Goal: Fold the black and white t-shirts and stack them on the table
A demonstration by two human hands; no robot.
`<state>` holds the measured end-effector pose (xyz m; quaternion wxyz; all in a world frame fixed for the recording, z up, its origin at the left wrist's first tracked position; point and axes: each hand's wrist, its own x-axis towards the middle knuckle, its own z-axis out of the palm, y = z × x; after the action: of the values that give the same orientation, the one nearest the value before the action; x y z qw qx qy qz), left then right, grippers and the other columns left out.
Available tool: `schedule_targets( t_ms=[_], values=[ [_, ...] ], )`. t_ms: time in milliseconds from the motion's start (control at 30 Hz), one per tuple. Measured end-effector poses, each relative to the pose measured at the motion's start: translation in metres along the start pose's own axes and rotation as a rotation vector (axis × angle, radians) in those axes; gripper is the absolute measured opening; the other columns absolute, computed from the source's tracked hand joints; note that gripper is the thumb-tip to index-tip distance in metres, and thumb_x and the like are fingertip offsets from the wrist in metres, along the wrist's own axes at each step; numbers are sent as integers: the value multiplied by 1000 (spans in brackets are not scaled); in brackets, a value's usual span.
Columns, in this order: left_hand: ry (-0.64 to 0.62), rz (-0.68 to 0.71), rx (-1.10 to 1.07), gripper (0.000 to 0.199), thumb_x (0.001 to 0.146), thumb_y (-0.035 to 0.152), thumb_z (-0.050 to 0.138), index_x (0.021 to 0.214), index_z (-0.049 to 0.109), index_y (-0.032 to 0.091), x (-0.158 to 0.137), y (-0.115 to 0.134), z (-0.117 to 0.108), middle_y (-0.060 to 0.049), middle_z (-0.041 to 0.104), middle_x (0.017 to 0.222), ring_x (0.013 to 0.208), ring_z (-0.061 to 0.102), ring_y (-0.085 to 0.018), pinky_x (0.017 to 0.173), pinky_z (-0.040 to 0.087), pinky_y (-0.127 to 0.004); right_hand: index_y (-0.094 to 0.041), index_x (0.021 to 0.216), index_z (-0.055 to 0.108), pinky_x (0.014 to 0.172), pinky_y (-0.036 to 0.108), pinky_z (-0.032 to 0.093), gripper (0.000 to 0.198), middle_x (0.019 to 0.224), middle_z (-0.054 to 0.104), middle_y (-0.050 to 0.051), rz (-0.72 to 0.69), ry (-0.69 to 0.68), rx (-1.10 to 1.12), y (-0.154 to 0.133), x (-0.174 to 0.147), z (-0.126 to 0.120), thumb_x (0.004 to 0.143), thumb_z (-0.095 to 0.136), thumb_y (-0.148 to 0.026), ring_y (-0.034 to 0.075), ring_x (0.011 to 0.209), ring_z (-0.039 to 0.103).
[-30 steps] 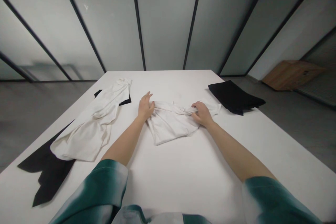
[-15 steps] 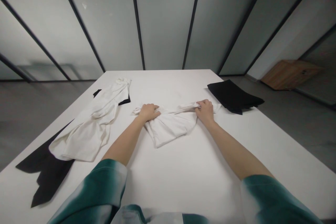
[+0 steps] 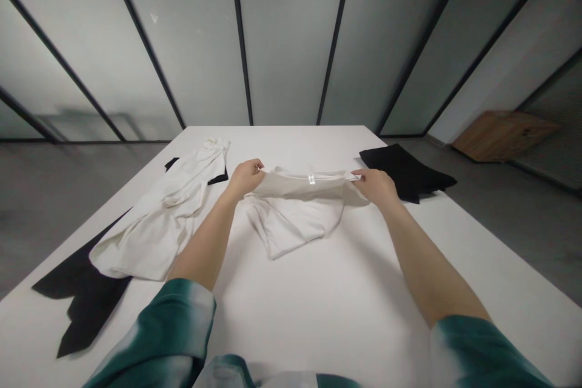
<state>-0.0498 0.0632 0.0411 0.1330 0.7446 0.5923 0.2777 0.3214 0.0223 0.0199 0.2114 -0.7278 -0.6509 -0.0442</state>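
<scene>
A white T-shirt (image 3: 297, 215) is stretched between my two hands in the middle of the table, with a small label at its collar. My left hand (image 3: 246, 177) is closed on its upper left edge. On the other side, my right hand (image 3: 376, 185) pinches the upper right edge near the collar. The top strip is raised and taut, while the lower part rests in folds on the tabletop, one corner pointing towards me.
Left of my arm, a crumpled white garment (image 3: 145, 233) lies over black cloth (image 3: 93, 306) on the white table (image 3: 318, 315). Folded black cloth (image 3: 404, 173) lies at the right edge. Frosted glass panels (image 3: 286, 42) stand behind; a wooden cabinet (image 3: 504, 133) is at the far right.
Both hands have lifted the T-shirt's top edge and spread apart, pulling it wide. The collar and its label now show, where the cloth was bunched before.
</scene>
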Motion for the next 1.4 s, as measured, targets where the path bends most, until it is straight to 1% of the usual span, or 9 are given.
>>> schedule_targets(
  t_ms=[200, 300, 467, 700, 833, 1000, 1133, 1267, 1400],
  values=[
    [-366, -101, -12, 27, 79, 26, 47, 70, 69, 13, 25, 14, -44, -11, 66, 63, 70, 66, -27, 69, 50, -35, -14, 96, 77, 65, 29, 52, 25, 63, 71, 6, -70, -395, 142, -7, 44, -26, 77, 62, -23, 21, 64, 67],
    [-125, 4, -116, 38, 84, 29, 46, 111, 68, 12, 53, 16, -37, -16, 73, 107, 111, 64, -30, 95, 48, -41, -13, 129, 63, 89, 37, 52, 47, 108, 74, 14, -175, -163, 295, -22, 75, -20, 86, 59, -31, 27, 102, 68],
    [162, 198, -30, 76, 83, 42, 62, 151, 37, 17, 59, -2, 5, -18, 26, 163, 152, 17, -35, 118, 20, -54, -18, 158, 23, 115, 51, 31, 84, 160, 34, 15, -351, 9, 329, -35, 78, 19, 88, 59, -47, 33, 148, 29],
    [-326, 29, 245, 66, 93, 57, 47, 141, 49, 12, -5, -22, 70, -22, 38, 156, 145, 36, -34, 117, 29, -46, -14, 129, 62, 102, 41, 43, 41, 133, 61, 18, -188, -203, 24, -33, 7, 77, 94, 48, -30, 30, 122, 57],
    [-248, 43, 350, 61, 94, 54, 49, 143, 47, 17, -21, -29, 77, -17, 34, 160, 147, 32, -31, 117, 28, -47, -16, 111, 71, 92, 39, 45, 31, 118, 66, 17, -94, -149, 2, -23, -11, 87, 93, 49, -27, 30, 110, 60],
    [-2, -61, 404, 35, 93, 38, 53, 121, 62, 18, -21, -34, 61, -16, 65, 127, 121, 59, -30, 98, 46, -40, -16, 95, 71, 86, 35, 45, 24, 100, 70, 13, -294, -179, 153, -24, -17, 87, 90, 54, -32, 26, 97, 61],
    [-132, -14, 250, 38, 96, 47, 45, 104, 70, 19, -21, -34, 55, -11, 75, 98, 99, 68, -28, 89, 49, -37, -18, 97, 71, 91, 36, 45, 27, 104, 71, 11, -523, -258, 235, -40, -25, 86, 90, 54, -38, 25, 100, 62],
    [-255, 212, 175, 76, 81, 65, 60, 139, 54, 16, -28, -28, 65, -17, 56, 144, 134, 50, -33, 109, 37, -40, -14, 135, 56, 109, 43, 35, 60, 149, 48, 18, -543, -271, 149, -51, -33, 92, 87, 58, -50, 32, 137, 43],
    [-277, 348, 255, 92, 73, 61, 72, 148, 43, 17, -35, -18, 79, -18, 33, 160, 149, 25, -37, 118, 25, -48, -11, 135, 53, 106, 44, 36, 62, 145, 50, 22, -475, -266, 100, -52, -33, 96, 88, 57, -52, 33, 134, 45]
  ],
)
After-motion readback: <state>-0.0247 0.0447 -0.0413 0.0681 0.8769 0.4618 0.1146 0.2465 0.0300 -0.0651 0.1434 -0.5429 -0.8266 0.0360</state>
